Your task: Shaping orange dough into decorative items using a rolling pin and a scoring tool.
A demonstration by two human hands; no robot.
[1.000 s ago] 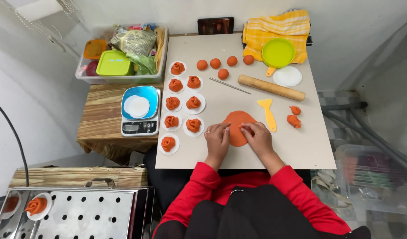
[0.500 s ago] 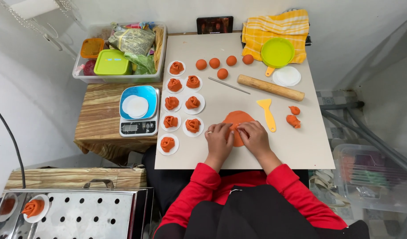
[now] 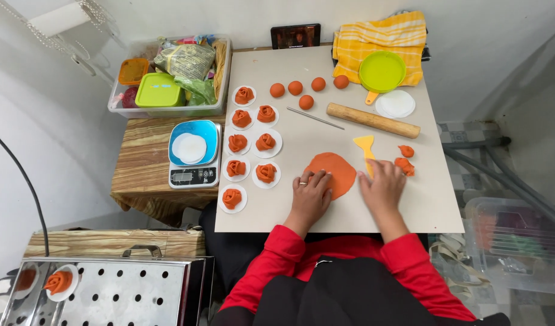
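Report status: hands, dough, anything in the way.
Left hand flat on dough disc. Right hand open beside it, by yellow scraper. Nothing on the disc.

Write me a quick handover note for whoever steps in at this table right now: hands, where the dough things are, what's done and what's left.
Left hand: flat, fingers on the near-left edge of the flattened orange dough disc.
Right hand: open, just right of the disc, at the yellow scraper; holds nothing.
Done: nine dough roses on white rounds at the board's left, two small rolled pieces on the right.
Left: five dough balls at the far side, plus the disc.
Rolling pin lies beyond the disc.
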